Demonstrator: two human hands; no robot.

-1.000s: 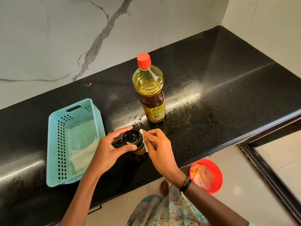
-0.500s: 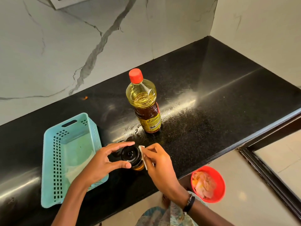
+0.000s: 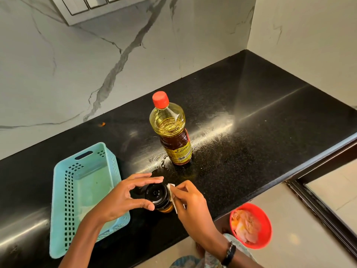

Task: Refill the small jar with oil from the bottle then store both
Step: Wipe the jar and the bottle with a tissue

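View has tilted up since earlier; hands unmoved. Left hand (image 3: pixel 117 200) grip clasps one jar (image 3: pixel 157 197); right hand (image 3: pixel 190 202) pinches, probably, tissue (image 3: pixel 172 192). One bottle (image 3: pixel 171 132), one basket (image 3: pixel 63 190), lower left.

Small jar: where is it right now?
In the head view the small jar stands near the front edge of the black counter, held between both hands, just right of the blue basket and in front of the oil bottle.

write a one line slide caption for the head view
Left hand steadies the black-lidded small jar while the right hand wipes its side with a white tissue; capped oil bottle stands behind.
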